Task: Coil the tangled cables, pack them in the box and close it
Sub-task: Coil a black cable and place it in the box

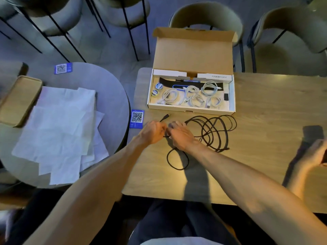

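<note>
The fingers point(161, 127) of the left hand point(153, 132) are curled and pinch a black cable point(212, 131) a little way in from its plug point(165, 117), which sticks out beyond the hand toward the box. The fingers point(174, 125) of the right hand point(180, 137) are curled down over the same cable, gripping it just beside the left hand, so that the two hands almost touch. Both bare forearms reach in from the bottom of the view.

From the hands, the rest of the black cable sprawls to the right in loose, overlapping loops lying flat on the wooden desk point(265, 106), and one more loop lies on the desk beneath the right wrist.

Just beyond the loops sits an open cardboard box point(191, 110), its lid point(192, 55) standing upright at the back. Inside lie several white cables point(192, 96), each wound into a small coil, side by side on the box floor.

A blue card with a QR code point(137, 119) lies on the left edge of the desk, near the left hand. Further left stands a round grey table point(106, 80) carrying a spread of white paper sheets point(58, 128), a wooden tray point(18, 100) and a second QR card point(62, 68). Padded chairs point(205, 16) stand behind the desk.
</note>
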